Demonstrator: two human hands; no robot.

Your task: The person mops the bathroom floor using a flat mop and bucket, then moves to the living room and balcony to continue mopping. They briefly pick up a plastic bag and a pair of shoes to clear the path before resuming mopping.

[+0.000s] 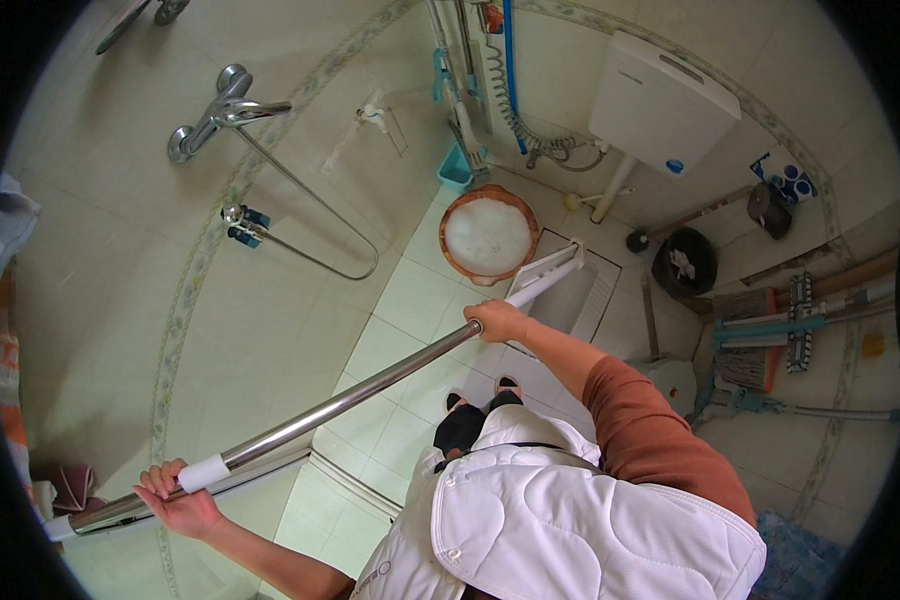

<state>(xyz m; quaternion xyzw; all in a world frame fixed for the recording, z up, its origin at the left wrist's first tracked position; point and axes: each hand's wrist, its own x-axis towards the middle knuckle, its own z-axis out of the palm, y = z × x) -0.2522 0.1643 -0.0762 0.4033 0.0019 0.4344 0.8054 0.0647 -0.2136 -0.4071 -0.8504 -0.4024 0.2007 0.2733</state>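
A long mop (352, 399) with a shiny metal pole slants across the view. My right hand (499, 321) grips it near its white lower part. Around the upper pole, close to a white plastic collar, my left hand (184, 504) is loosely curled. The mop's white plastic head frame (547, 268) is over the squat toilet (566, 300); whether it touches the pan I cannot tell. Just left of the head stands a brown-orange basin (487, 234) full of white suds.
A shower mixer (225, 114) and its hose are on the left wall. A white cistern (664, 101) hangs at the back. Right of the toilet stands a black bin (685, 262); mop heads (746, 337) lean farther right. A small turquoise bucket (456, 169) sits behind the basin.
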